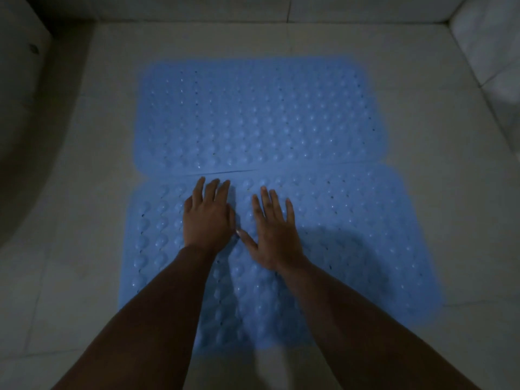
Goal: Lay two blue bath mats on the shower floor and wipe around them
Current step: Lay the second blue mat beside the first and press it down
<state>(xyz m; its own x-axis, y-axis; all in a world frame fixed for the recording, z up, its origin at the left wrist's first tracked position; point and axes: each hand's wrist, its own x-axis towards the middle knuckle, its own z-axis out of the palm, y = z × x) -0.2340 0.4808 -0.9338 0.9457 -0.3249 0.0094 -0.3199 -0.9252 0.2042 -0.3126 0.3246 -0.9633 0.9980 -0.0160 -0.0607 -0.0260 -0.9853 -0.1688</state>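
Observation:
Two blue bubble-textured bath mats lie flat on the pale tiled shower floor [70, 215]. The far mat [259, 116] and the near mat [360, 235] meet edge to edge along a seam across the middle of the view. My left hand [206, 218] rests palm down on the near mat just below the seam, fingers together. My right hand [274, 235] lies flat beside it with fingers spread, its thumb touching the left hand. Neither hand holds anything. My forearms hide the near mat's lower middle.
Tiled walls rise at the back [253, 9] and along the right side [489, 57]. A dark curved wall or fixture [25, 122] borders the left. Bare floor tiles surround the mats on all sides. The light is dim.

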